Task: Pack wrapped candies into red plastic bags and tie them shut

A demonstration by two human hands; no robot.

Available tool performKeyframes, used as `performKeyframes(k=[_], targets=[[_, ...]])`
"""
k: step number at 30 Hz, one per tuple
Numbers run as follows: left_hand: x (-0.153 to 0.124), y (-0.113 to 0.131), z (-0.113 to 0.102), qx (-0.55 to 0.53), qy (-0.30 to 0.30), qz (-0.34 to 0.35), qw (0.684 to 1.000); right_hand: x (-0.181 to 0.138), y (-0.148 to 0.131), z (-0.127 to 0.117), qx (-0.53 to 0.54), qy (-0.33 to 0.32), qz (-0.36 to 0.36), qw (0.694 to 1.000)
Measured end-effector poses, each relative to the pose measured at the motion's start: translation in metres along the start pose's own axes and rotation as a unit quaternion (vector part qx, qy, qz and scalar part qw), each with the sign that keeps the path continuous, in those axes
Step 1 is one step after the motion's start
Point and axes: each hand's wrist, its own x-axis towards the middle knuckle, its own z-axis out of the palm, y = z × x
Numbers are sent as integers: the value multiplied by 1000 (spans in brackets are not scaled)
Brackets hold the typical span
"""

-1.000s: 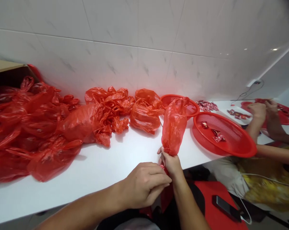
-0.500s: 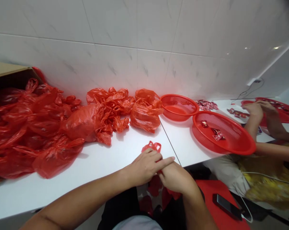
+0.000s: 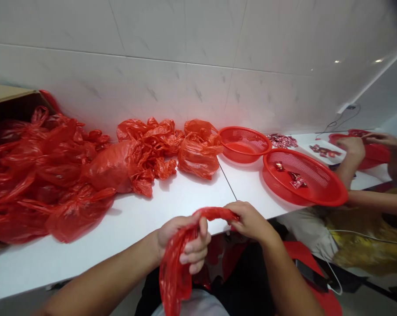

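Note:
A red plastic bag is stretched between my two hands over the table's front edge. My left hand is closed around it, and the loose part of the bag hangs down toward my lap. At the other end, my right hand pinches the bag's twisted end. Beyond my hands a filled red bag stands on the white table, beside more crumpled red bags.
A heap of knotted red bags fills the left side by a cardboard box. Two red baskets stand right; the nearer holds small wrapped packets. A co-worker's hands work at far right. A phone lies on a red stool.
My hands were crossed together over the bag at the table edge. They have moved apart, pulling the bag into a stretched strand, with its loose part now hanging from my left hand.

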Motion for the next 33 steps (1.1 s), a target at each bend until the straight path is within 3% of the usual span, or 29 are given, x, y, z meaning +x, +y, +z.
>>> performKeyframes(k=[3,5,10,15,18,20,22,23,25,27,28,30,33], targets=[[10,7,6,-70,129,159,976,5,-1,23,-1,-7,-1,1000],[15,16,5,-89,170,218,957,6,-4,33,20,-6,14,1000],[12,23,-2,-158,176,209,949,6,-9,39,158,-29,78,984],[8,23,-8,-166,160,215,949,7,-5,52,408,-35,153,899],[9,30,-17,-116,183,298,930,8,-3,62,521,-40,178,834],[7,32,-24,-8,208,379,902,7,-3,66,576,-40,186,795],[4,28,-27,198,219,419,858,6,-5,69,604,-34,190,773],[3,22,-27,327,211,412,824,5,-6,70,610,-31,194,768],[4,8,-25,566,174,349,726,5,-9,73,611,-26,201,765],[7,-8,-23,700,145,278,642,6,-11,75,590,-29,200,781],[10,-14,-23,727,147,251,621,6,-10,75,574,-34,195,794],[13,-21,-25,741,177,204,615,5,-8,74,536,-47,181,823],[13,-14,-27,727,208,120,643,1,-5,65,457,-50,161,873]])
